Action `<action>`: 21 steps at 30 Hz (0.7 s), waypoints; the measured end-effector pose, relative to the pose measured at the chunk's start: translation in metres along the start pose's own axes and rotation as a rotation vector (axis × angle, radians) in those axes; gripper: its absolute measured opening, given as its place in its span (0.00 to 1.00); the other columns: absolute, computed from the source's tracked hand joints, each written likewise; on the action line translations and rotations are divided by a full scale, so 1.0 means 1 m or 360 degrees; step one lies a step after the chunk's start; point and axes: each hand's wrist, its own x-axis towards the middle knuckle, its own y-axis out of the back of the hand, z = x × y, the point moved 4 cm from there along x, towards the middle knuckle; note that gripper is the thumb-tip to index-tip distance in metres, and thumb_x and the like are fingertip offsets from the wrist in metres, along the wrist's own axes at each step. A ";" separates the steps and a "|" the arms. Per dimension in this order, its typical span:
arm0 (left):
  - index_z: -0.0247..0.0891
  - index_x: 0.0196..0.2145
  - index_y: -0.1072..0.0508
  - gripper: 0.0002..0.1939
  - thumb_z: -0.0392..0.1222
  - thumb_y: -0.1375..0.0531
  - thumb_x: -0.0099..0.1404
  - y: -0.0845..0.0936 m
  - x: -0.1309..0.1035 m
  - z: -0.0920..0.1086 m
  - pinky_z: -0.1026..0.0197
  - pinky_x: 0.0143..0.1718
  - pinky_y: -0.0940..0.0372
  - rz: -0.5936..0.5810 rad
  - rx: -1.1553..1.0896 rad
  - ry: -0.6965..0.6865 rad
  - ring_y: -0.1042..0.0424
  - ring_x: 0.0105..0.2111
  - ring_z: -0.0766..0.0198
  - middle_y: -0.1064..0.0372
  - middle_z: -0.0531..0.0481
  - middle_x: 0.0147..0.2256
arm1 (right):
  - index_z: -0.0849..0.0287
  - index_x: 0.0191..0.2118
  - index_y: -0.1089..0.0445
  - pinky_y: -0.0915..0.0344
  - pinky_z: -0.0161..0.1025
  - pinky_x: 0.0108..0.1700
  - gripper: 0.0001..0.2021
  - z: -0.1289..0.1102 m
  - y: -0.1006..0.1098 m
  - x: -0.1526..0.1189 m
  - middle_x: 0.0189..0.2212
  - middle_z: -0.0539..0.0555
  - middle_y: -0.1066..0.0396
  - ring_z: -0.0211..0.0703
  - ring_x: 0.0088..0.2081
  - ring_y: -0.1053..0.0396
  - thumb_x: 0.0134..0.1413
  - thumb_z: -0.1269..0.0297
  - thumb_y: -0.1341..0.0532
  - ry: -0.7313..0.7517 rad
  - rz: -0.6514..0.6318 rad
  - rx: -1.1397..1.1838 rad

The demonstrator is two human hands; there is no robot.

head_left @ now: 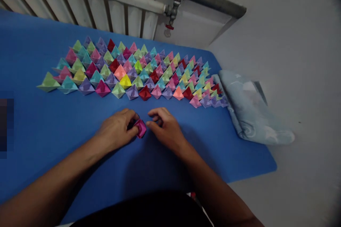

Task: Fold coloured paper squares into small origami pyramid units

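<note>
Between thumb and fingers, my left hand grips a small folded magenta paper just above the blue surface. Part of the paper is covered by those fingers. Just to its right is my right hand, with its thumb and forefinger apart and nothing between them; its other fingers curl inward. Beyond both hands stand rows of folded paper boats in green, blue, purple, pink, red, yellow and orange, packed close together.
A blue mat lies under everything. At its right edge rests a folded pale blue patterned cloth. Behind the mat are a white radiator, a dark pipe and a valve with a red handle. A pale wall stands at right.
</note>
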 end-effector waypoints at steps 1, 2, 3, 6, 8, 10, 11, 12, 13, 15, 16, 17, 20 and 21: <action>0.39 0.41 0.27 0.16 0.47 0.44 0.58 0.003 0.000 -0.004 0.56 0.34 0.36 -0.0022 -0.0150 -0.0001 0.30 0.32 0.57 0.30 0.48 0.34 | 0.57 0.39 0.29 0.36 0.36 0.36 0.06 0.001 0.003 -0.008 0.37 0.50 0.30 0.38 0.35 0.32 0.55 0.70 0.39 0.0011 0.0104 0.0070; 0.38 0.41 0.26 0.17 0.47 0.44 0.56 0.005 -0.001 -0.009 0.57 0.34 0.35 -0.0033 -0.0309 0.0016 0.30 0.31 0.59 0.30 0.49 0.34 | 0.57 0.36 0.29 0.37 0.35 0.34 0.03 -0.001 0.003 -0.017 0.33 0.49 0.30 0.37 0.32 0.33 0.56 0.69 0.40 0.0068 0.0140 0.0102; 0.38 0.41 0.26 0.18 0.47 0.44 0.55 0.008 -0.001 -0.014 0.57 0.34 0.35 -0.0030 -0.0460 0.0051 0.31 0.31 0.60 0.30 0.49 0.33 | 0.56 0.34 0.29 0.37 0.35 0.35 0.04 -0.003 0.001 -0.026 0.30 0.48 0.31 0.37 0.31 0.34 0.57 0.69 0.41 0.0142 0.0117 0.0112; 0.37 0.40 0.27 0.20 0.48 0.44 0.51 0.014 0.000 -0.028 0.59 0.30 0.35 0.0034 -0.0766 0.0180 0.31 0.31 0.61 0.29 0.48 0.35 | 0.56 0.35 0.29 0.36 0.35 0.36 0.03 -0.007 -0.010 -0.046 0.28 0.48 0.31 0.37 0.31 0.33 0.57 0.69 0.40 0.0248 0.0126 0.0082; 0.37 0.39 0.27 0.20 0.50 0.44 0.50 0.015 0.001 -0.031 0.61 0.27 0.37 0.0066 -0.0835 0.0224 0.33 0.29 0.62 0.30 0.48 0.33 | 0.57 0.39 0.29 0.35 0.36 0.38 0.04 -0.009 -0.018 -0.052 0.31 0.50 0.29 0.38 0.32 0.32 0.58 0.66 0.39 0.0310 0.0153 0.0002; 0.38 0.37 0.28 0.20 0.52 0.43 0.49 0.016 0.001 -0.030 0.61 0.26 0.37 0.0092 -0.0851 0.0236 0.34 0.28 0.62 0.31 0.50 0.30 | 0.57 0.42 0.28 0.34 0.37 0.41 0.07 -0.011 -0.025 -0.052 0.33 0.52 0.27 0.40 0.35 0.31 0.60 0.63 0.39 0.0366 0.0145 -0.0120; 0.38 0.37 0.28 0.20 0.53 0.42 0.49 0.016 0.001 -0.029 0.61 0.26 0.38 0.0094 -0.0858 0.0245 0.34 0.27 0.62 0.32 0.51 0.29 | 0.57 0.42 0.28 0.34 0.38 0.42 0.07 -0.011 -0.029 -0.051 0.34 0.53 0.27 0.40 0.36 0.30 0.61 0.62 0.40 0.0393 0.0117 -0.0196; 0.38 0.36 0.28 0.20 0.54 0.42 0.49 0.016 0.000 -0.029 0.61 0.26 0.37 0.0094 -0.0872 0.0257 0.34 0.27 0.62 0.33 0.51 0.28 | 0.57 0.41 0.28 0.34 0.37 0.43 0.07 -0.011 -0.031 -0.049 0.34 0.53 0.27 0.41 0.37 0.30 0.62 0.62 0.41 0.0394 0.0097 -0.0267; 0.39 0.36 0.28 0.20 0.54 0.42 0.49 0.015 -0.001 -0.029 0.61 0.26 0.37 0.0087 -0.0889 0.0281 0.34 0.26 0.62 0.33 0.52 0.27 | 0.56 0.41 0.27 0.34 0.37 0.43 0.08 -0.012 -0.034 -0.047 0.34 0.53 0.27 0.40 0.38 0.30 0.63 0.62 0.42 0.0397 0.0070 -0.0348; 0.40 0.37 0.28 0.20 0.54 0.40 0.49 0.013 -0.003 -0.031 0.62 0.26 0.36 0.0101 -0.0910 0.0325 0.33 0.27 0.62 0.32 0.52 0.28 | 0.55 0.39 0.27 0.34 0.37 0.45 0.09 -0.012 -0.037 -0.044 0.34 0.53 0.26 0.41 0.38 0.29 0.64 0.63 0.44 0.0416 -0.0004 -0.0508; 0.40 0.37 0.28 0.19 0.54 0.39 0.50 0.012 -0.004 -0.032 0.62 0.27 0.36 0.0085 -0.0893 0.0315 0.34 0.28 0.62 0.31 0.52 0.29 | 0.56 0.38 0.26 0.34 0.37 0.45 0.09 -0.012 -0.037 -0.043 0.34 0.54 0.26 0.41 0.38 0.29 0.64 0.63 0.44 0.0434 -0.0029 -0.0562; 0.41 0.39 0.28 0.18 0.53 0.39 0.53 0.012 -0.005 -0.032 0.63 0.28 0.35 0.0097 -0.0869 0.0264 0.33 0.30 0.63 0.30 0.52 0.31 | 0.56 0.38 0.26 0.34 0.37 0.46 0.10 -0.011 -0.035 -0.043 0.34 0.54 0.25 0.41 0.39 0.29 0.65 0.64 0.45 0.0442 -0.0002 -0.0579; 0.41 0.41 0.28 0.17 0.52 0.40 0.57 0.012 -0.005 -0.037 0.64 0.30 0.35 0.0136 -0.0844 0.0264 0.32 0.33 0.62 0.29 0.52 0.34 | 0.56 0.39 0.27 0.34 0.37 0.47 0.09 -0.004 -0.015 -0.046 0.35 0.54 0.24 0.41 0.40 0.29 0.64 0.65 0.44 0.0422 0.0129 -0.0511; 0.42 0.41 0.28 0.17 0.52 0.39 0.57 0.012 -0.005 -0.038 0.64 0.31 0.34 0.0121 -0.0828 0.0280 0.32 0.34 0.61 0.28 0.52 0.35 | 0.56 0.39 0.27 0.34 0.38 0.47 0.08 0.001 -0.004 -0.048 0.36 0.54 0.24 0.41 0.40 0.29 0.64 0.65 0.44 0.0393 0.0208 -0.0466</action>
